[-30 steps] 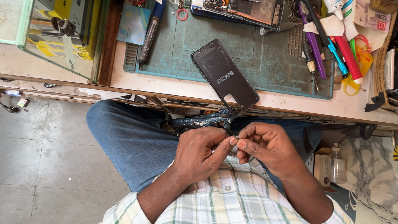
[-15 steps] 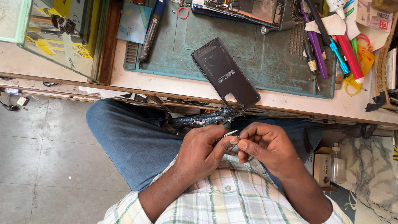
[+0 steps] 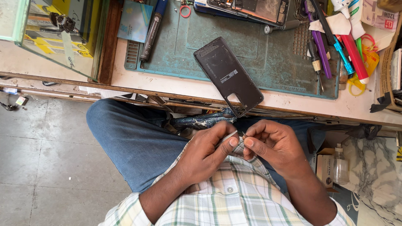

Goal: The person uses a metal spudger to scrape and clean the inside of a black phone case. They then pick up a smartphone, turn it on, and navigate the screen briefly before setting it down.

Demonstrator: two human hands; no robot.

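Here, item by item, clock directions read from the middle of the head view:

Left hand (image 3: 207, 152): at 6 o'clock, over the lap, thumb and forefinger pinched on a thin metal tool (image 3: 227, 137).
Right hand (image 3: 274, 144): just beside the left hand at its 3 o'clock, fingertips pinched together at the tool's tip; whatever small part they hold is too small to tell.
Thin metal tool: slim, pale, slanting up toward 2 o'clock between the two hands.
Phone back cover (image 3: 229, 75): dark, flat, at 12 o'clock, lying slantwise on the worktop (image 3: 176, 88), its lower corner past the front edge; a small white label sits near its middle.
Work mat (image 3: 276, 62): teal, worn, under the cover's upper half.
Opened phone (image 3: 251, 8): at 12 o'clock, top edge of view.
Marker pen (image 3: 150, 31): dark with a blue end, at 11 o'clock on the mat's left edge.
Blue square packet (image 3: 134, 21): flat, just left of the marker pen.
Glass case (image 3: 54, 35): at 10 o'clock, yellow packages inside.
Hand tools (image 3: 335, 46): purple, blue and red handles, at 2 o'clock.
White box (image 3: 379, 14): red label, far top corner at 1 o'clock.
Small clear bottle (image 3: 340, 165): at 4 o'clock, beside a brown carton (image 3: 323, 169) with a white label.
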